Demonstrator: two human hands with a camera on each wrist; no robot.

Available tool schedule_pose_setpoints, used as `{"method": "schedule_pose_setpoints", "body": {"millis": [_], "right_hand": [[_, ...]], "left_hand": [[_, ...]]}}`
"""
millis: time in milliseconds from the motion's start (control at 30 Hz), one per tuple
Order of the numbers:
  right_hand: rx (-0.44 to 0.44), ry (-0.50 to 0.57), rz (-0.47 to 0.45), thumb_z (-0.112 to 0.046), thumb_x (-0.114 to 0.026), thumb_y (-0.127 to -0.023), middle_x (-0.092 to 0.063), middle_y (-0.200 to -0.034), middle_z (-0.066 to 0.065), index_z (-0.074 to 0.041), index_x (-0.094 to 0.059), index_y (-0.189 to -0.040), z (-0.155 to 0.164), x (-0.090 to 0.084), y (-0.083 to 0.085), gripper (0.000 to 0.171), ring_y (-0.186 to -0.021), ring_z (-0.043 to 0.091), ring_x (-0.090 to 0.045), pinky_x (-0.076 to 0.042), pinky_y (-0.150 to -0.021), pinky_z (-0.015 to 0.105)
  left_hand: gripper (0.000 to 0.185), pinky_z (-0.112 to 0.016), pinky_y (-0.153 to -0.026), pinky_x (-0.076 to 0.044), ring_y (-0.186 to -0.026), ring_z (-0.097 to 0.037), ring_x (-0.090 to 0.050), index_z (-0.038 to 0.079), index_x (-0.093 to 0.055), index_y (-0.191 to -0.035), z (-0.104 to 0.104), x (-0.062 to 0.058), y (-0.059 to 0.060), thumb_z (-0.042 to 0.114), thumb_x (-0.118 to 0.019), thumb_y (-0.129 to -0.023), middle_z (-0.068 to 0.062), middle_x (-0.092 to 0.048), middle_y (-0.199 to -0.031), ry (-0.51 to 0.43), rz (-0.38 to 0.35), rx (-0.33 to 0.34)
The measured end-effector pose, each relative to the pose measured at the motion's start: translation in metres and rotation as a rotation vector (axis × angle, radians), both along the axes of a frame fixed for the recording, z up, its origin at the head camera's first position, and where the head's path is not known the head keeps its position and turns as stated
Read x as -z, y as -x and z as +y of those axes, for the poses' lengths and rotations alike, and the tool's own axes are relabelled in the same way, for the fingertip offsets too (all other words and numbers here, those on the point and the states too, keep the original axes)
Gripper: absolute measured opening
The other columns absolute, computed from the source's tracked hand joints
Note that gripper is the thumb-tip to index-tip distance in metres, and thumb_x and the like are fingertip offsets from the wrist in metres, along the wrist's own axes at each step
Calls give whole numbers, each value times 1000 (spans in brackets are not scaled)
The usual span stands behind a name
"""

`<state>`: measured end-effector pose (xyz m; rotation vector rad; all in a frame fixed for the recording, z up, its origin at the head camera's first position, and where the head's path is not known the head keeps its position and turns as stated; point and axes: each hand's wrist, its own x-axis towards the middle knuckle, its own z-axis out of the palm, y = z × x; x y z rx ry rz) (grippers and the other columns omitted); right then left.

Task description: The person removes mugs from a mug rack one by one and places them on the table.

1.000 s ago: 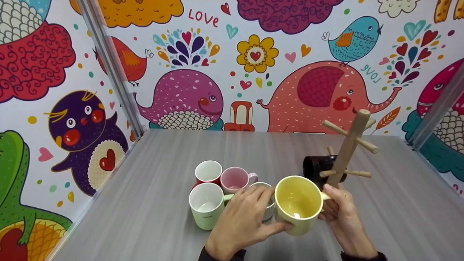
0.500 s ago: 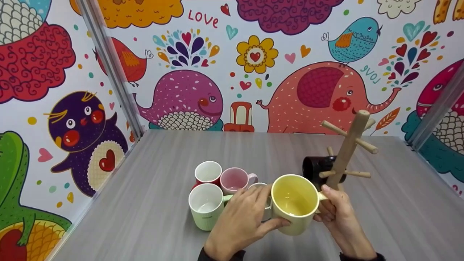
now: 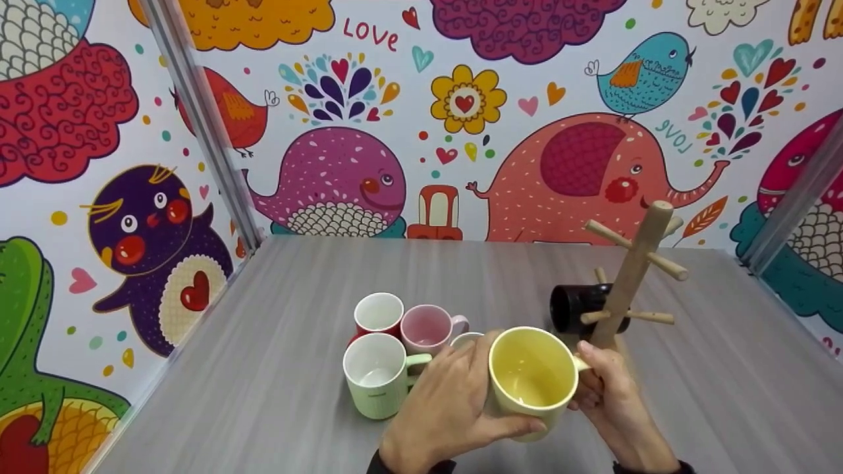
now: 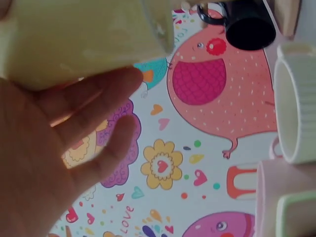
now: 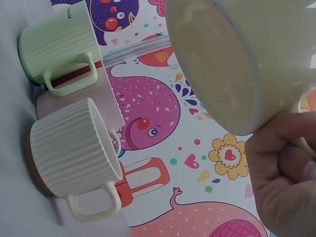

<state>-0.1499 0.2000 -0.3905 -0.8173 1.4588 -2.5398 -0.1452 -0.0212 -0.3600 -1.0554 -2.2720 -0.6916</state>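
A yellow mug (image 3: 532,368) is held up off the table, its mouth tilted toward the head camera. My left hand (image 3: 440,407) holds its body from the left, thumb on the near side and fingers on the far side. In the left wrist view, some fingers of the left hand (image 4: 54,143) touch the mug while another stands away from it. My right hand (image 3: 612,395) pinches the handle at the mug's right. The right wrist view shows the mug's base (image 5: 217,59) and curled fingers of the right hand (image 5: 281,173).
Left of the hands stand a light green mug (image 3: 375,388), a red mug (image 3: 379,315) with a white inside, a pink mug (image 3: 427,328) and a ribbed white mug (image 5: 74,148). A wooden mug tree (image 3: 635,263) carries a black mug (image 3: 570,309) lying sideways. Printed walls enclose the table.
Both hands have moved slightly left and a little lower with the yellow mug. It now hides more of the table's near side, while the white mug is more covered. The other mugs stay put.
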Motion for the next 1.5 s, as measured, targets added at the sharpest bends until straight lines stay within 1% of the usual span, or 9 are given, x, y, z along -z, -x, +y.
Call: {"method": "schedule_pose_setpoints", "body": {"millis": [100,200,433,567,700,800,933,1167,1500], "right_hand": [[-28,10,-11,-8,-16,-99,-15,-52,6,-7,-21,-58,-1,-1,-1,41,-43,17,-11,-17,-44,32],[-52,33,0,-7,-16,-99,-15,-52,6,-6,-21,-58,-2,0,0,41,-43,17,-11,-15,-42,32],[-64,7,32,-6,-15,-98,-15,-52,7,-6,-21,-59,-4,1,1,40,-42,17,-11,-11,-40,34],[-47,-21,15,-6,-15,-98,-14,-52,7,-5,-21,-58,-5,0,-1,41,-42,17,-10,-9,-40,34],[34,-67,-48,-8,-20,-98,-13,-51,7,-5,-21,-57,-6,-2,-4,42,-42,18,-8,-8,-41,34],[77,-104,-71,-8,-21,-98,-13,-51,8,-5,-22,-57,-8,-3,-6,41,-43,18,-8,-8,-42,35],[81,-113,-58,-5,-22,-97,-14,-51,9,-4,-24,-57,-10,-3,-6,41,-43,19,-8,-7,-41,35],[158,-159,-38,-2,-28,-96,-14,-50,10,-5,-24,-53,-13,-2,-6,43,-42,23,-8,-11,-41,36],[182,-238,16,0,-34,-94,-17,-50,12,-1,-27,-54,-15,0,-3,41,-43,26,-15,-16,-39,35]], "left_hand": [[84,-26,-84,-43,-94,-4,-53,12,-39,-127,2,-2,-2,67,-61,-68,6,-57,-106,-54,-38,46],[86,-23,-82,-44,-95,-3,-52,13,-39,-128,3,-3,-2,66,-65,-65,7,-56,-109,-87,-34,68],[85,-19,-77,-43,-91,-4,-53,15,-44,-122,3,-3,-2,69,-66,-60,9,-57,-105,-109,-6,48],[85,-17,-73,-43,-87,-4,-53,16,-46,-121,3,-4,-3,72,-64,-59,9,-57,-101,-98,6,23],[85,-15,-68,-44,-84,-3,-55,17,-45,-122,3,-4,-4,72,-63,-60,9,-58,-99,-91,-25,14],[86,-15,-65,-45,-79,-4,-56,16,-44,-124,3,-4,-5,72,-61,-62,6,-60,-96,-65,-19,4],[87,-15,-61,-44,-73,-5,-56,14,-44,-126,2,-4,-4,74,-57,-64,3,-61,-94,-22,27,-6],[87,-15,-59,-44,-71,-6,-55,14,-45,-125,1,-4,-3,74,-56,-64,3,-59,-96,20,60,-8],[80,-13,-50,-38,-62,-4,-47,15,-50,-119,4,-1,-2,74,-51,-65,5,-52,-90,120,117,-60]]}}
